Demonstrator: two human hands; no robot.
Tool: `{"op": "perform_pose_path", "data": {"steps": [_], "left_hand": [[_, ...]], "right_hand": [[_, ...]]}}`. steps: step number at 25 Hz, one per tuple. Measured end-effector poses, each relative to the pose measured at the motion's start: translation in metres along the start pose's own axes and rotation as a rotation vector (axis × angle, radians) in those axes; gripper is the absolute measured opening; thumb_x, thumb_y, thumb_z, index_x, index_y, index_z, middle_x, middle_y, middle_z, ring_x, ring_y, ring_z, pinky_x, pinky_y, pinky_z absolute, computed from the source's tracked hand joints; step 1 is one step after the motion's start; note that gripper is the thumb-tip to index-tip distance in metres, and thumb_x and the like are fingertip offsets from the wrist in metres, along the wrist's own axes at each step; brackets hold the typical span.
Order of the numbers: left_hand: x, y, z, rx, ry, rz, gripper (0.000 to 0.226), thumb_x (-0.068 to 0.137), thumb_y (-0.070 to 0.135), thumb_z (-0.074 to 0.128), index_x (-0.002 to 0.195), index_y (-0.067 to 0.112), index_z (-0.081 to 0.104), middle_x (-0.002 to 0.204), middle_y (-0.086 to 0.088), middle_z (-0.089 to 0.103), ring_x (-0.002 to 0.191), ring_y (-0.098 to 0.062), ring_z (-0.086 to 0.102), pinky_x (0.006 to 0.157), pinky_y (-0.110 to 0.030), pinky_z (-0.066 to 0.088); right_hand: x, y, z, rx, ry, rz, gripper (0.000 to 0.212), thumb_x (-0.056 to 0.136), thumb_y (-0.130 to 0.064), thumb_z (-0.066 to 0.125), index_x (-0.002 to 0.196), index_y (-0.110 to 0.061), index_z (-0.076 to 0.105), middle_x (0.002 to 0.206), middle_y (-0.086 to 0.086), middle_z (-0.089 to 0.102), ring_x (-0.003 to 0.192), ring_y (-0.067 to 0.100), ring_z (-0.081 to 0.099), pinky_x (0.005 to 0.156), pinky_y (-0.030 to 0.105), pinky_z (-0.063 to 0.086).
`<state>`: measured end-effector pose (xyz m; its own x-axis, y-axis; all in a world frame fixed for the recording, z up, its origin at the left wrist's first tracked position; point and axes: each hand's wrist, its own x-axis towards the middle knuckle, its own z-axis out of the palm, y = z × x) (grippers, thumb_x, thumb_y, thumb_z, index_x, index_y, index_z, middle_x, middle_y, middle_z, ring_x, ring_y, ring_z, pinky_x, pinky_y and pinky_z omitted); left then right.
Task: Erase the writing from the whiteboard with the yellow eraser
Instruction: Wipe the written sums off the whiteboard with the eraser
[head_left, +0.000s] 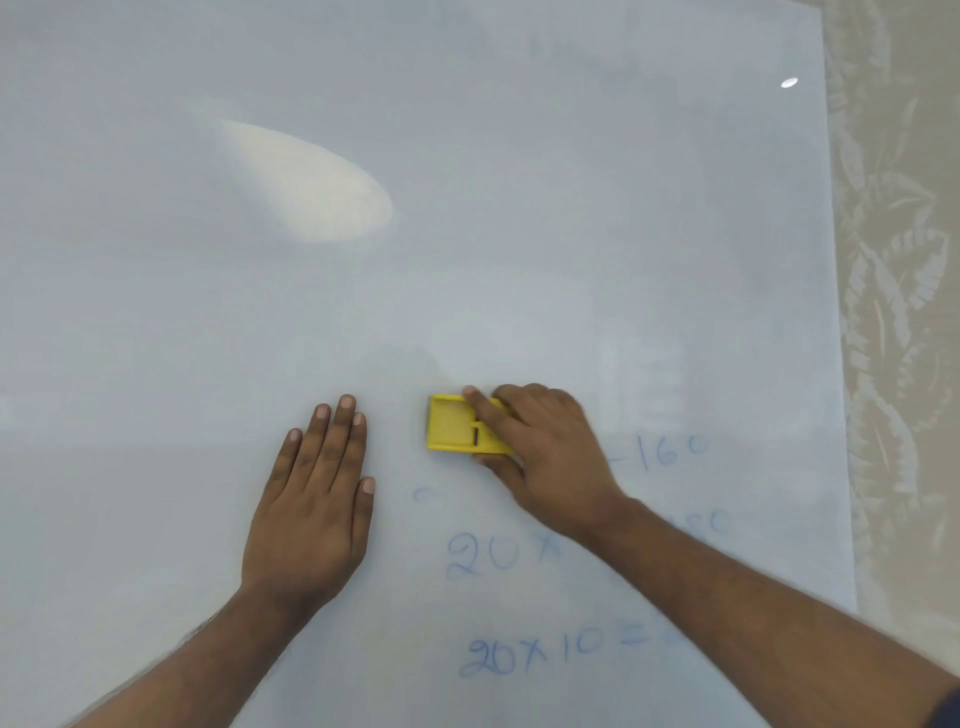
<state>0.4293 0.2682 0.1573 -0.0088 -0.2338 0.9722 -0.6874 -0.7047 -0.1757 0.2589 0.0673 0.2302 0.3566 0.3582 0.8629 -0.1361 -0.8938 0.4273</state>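
Wiping: the right hand (540, 447) grasps the yellow eraser (460, 423), fingers along its far edge and thumb on its near edge, pressing it flat on the whiteboard (467, 234).
Eraser place: on the board, just above the blue writing (519, 654) and level with a faint "160" to its right.
Left hand (311, 499): lies flat and released on the board, just left of the eraser, holding nothing; it looks to be steadying the sheet.
Writing left: beside the eraser a "160"; below it a small stray mark, then a "20 x" row partly hidden by the right forearm, then "20 x 10 =" nearest the person.
Board above eraser: no writing shows there, only a bright reflection, so the work seems partly done.
Doing it well: keep the eraser's whole face flat, press evenly, and sweep side to side in overlapping passes, working from the eraser's row down toward the person.
Care: go over the faint ends of rows to the right of the eraser, and move the forearm clear so it does not smear ink.
Brace: keep the left palm down beside the eraser so the board does not slide.
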Motion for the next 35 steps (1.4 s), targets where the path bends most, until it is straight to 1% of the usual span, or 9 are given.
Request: {"op": "perform_pose_path", "data": {"steps": [4, 7, 11, 15, 19, 23, 29, 31, 35], "left_hand": [[-0.001, -0.002, 0.0, -0.006, 0.009, 0.022, 0.06, 0.103, 0.026, 0.029, 0.158, 0.002, 0.024, 0.169, -0.012, 0.02, 0.157, -0.027, 0.017, 0.127, -0.047, 0.017], [-0.002, -0.003, -0.001, -0.001, -0.004, 0.011, 0.06, 0.104, 0.026, 0.029, 0.159, 0.002, 0.023, 0.169, -0.011, 0.019, 0.157, -0.026, 0.016, 0.127, -0.046, 0.016], [-0.007, 0.0, -0.001, 0.0, -0.026, -0.012, 0.061, 0.104, 0.027, 0.026, 0.159, 0.003, 0.019, 0.17, -0.009, 0.015, 0.158, -0.025, 0.013, 0.128, -0.046, 0.014], [-0.008, -0.001, 0.001, 0.006, -0.036, -0.007, 0.061, 0.104, 0.028, 0.024, 0.16, 0.004, 0.017, 0.17, -0.009, 0.014, 0.158, -0.025, 0.012, 0.128, -0.045, 0.012], [-0.008, 0.0, 0.0, -0.006, -0.033, -0.007, 0.061, 0.104, 0.029, 0.025, 0.16, 0.003, 0.018, 0.17, -0.009, 0.015, 0.158, -0.026, 0.013, 0.128, -0.046, 0.013], [-0.009, 0.0, -0.002, 0.002, -0.042, 0.003, 0.062, 0.104, 0.029, 0.025, 0.16, 0.003, 0.018, 0.17, -0.01, 0.014, 0.158, -0.026, 0.012, 0.129, -0.044, 0.011], [0.006, 0.017, -0.001, 0.012, -0.008, 0.05, 0.061, 0.103, 0.026, 0.028, 0.158, 0.0, 0.022, 0.169, -0.012, 0.018, 0.157, -0.027, 0.017, 0.128, -0.045, 0.013], [0.02, 0.028, 0.001, -0.025, 0.013, 0.006, 0.061, 0.103, 0.026, 0.029, 0.158, 0.001, 0.023, 0.169, -0.012, 0.019, 0.157, -0.026, 0.017, 0.128, -0.046, 0.015], [0.026, 0.03, 0.008, -0.024, 0.024, -0.032, 0.061, 0.104, 0.028, 0.028, 0.16, 0.003, 0.019, 0.17, -0.01, 0.016, 0.158, -0.025, 0.013, 0.128, -0.045, 0.013]], "right_hand": [[-0.021, -0.032, 0.02, 0.017, -0.054, -0.146, 0.054, 0.095, -0.041, 0.052, 0.144, -0.021, 0.041, 0.122, 0.003, 0.056, 0.103, 0.027, 0.051, 0.091, 0.04, 0.039], [-0.045, -0.009, 0.01, -0.03, -0.112, -0.286, 0.051, 0.097, -0.042, 0.05, 0.144, -0.022, 0.043, 0.122, 0.003, 0.058, 0.102, 0.027, 0.053, 0.092, 0.039, 0.041], [-0.046, 0.039, -0.01, -0.047, -0.067, -0.113, 0.054, 0.094, -0.042, 0.053, 0.142, -0.02, 0.046, 0.12, 0.007, 0.06, 0.103, 0.031, 0.057, 0.09, 0.04, 0.041], [-0.028, 0.033, -0.005, 0.029, 0.018, 0.108, 0.056, 0.092, -0.04, 0.057, 0.143, -0.019, 0.045, 0.118, 0.006, 0.059, 0.103, 0.031, 0.056, 0.089, 0.042, 0.042], [-0.06, 0.015, 0.007, 0.016, -0.043, -0.04, 0.054, 0.095, -0.042, 0.052, 0.145, -0.022, 0.042, 0.122, 0.005, 0.057, 0.104, 0.029, 0.053, 0.091, 0.041, 0.039], [-0.09, 0.05, -0.009, -0.031, -0.122, -0.203, 0.051, 0.096, -0.041, 0.054, 0.142, -0.02, 0.046, 0.121, 0.005, 0.06, 0.104, 0.028, 0.055, 0.092, 0.04, 0.044], [-0.063, 0.111, -0.035, -0.04, -0.047, 0.131, 0.055, 0.094, -0.043, 0.052, 0.144, -0.021, 0.044, 0.124, 0.003, 0.059, 0.11, 0.03, 0.055, 0.094, 0.041, 0.041], [-0.063, 0.102, -0.028, 0.001, -0.035, 0.133, 0.055, 0.094, -0.041, 0.054, 0.144, -0.021, 0.043, 0.125, 0.004, 0.058, 0.11, 0.029, 0.055, 0.095, 0.042, 0.042], [-0.106, 0.099, -0.022, 0.003, -0.093, -0.006, 0.049, 0.097, -0.041, 0.049, 0.142, -0.022, 0.044, 0.126, 0.001, 0.057, 0.112, 0.027, 0.052, 0.099, 0.037, 0.038]]}}
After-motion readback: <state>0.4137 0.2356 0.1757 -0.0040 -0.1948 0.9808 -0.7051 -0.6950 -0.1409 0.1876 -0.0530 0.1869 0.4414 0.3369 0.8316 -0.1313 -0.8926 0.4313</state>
